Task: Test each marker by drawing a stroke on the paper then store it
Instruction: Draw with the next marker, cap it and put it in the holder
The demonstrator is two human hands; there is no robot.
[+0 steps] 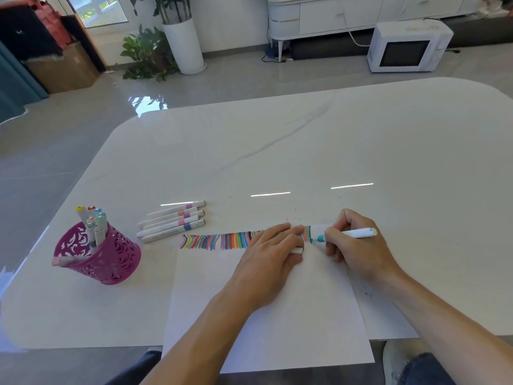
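Head: right hand (354,243) grips teal marker (358,233), left hand (273,252) cap (297,250); print (166,234) illegible.

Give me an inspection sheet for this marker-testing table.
Surface: glossy white table, faint ink specks.
Job's things: white paper sheet with a row of coloured strokes; five capped white markers beside it; magenta perforated cup holding more.
Clutter: nothing seen.
Hands: right hand grips teal marker, tip on paper; left hand presses paper, pinching small white cap.
Cables: white cable below long white cabinet.
Surroundings: white microwave on floor, potted plants, cardboard box.
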